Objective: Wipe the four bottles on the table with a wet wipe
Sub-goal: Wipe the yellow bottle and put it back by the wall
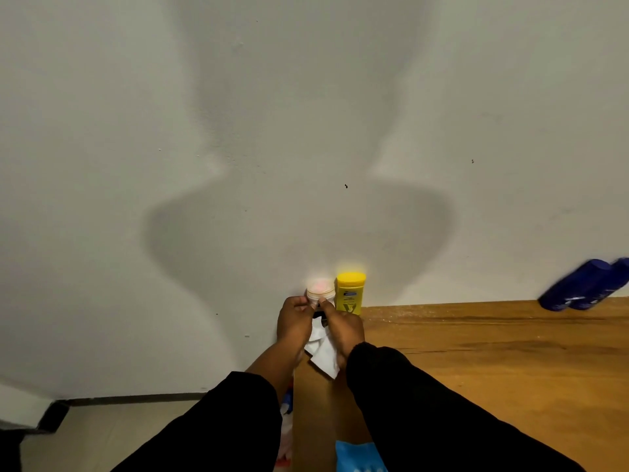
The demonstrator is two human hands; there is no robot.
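A pale bottle with a pinkish-white cap (320,288) stands at the table's far left corner against the wall. My left hand (294,322) grips its left side. My right hand (343,328) presses a white wet wipe (323,352) against its front, and the wipe hangs down between my hands. A yellow bottle (350,292) stands upright just right of it, touching or nearly touching. Two dark blue bottles (583,287) stand at the far right by the wall. The lower part of the pale bottle is hidden by my hands.
The wooden table (493,352) runs along a white wall, its left edge just under my hands. A blue packet (357,456) lies at the near edge. Something red, white and blue (287,413) sits left of the table beneath my left arm. Floor lies lower left.
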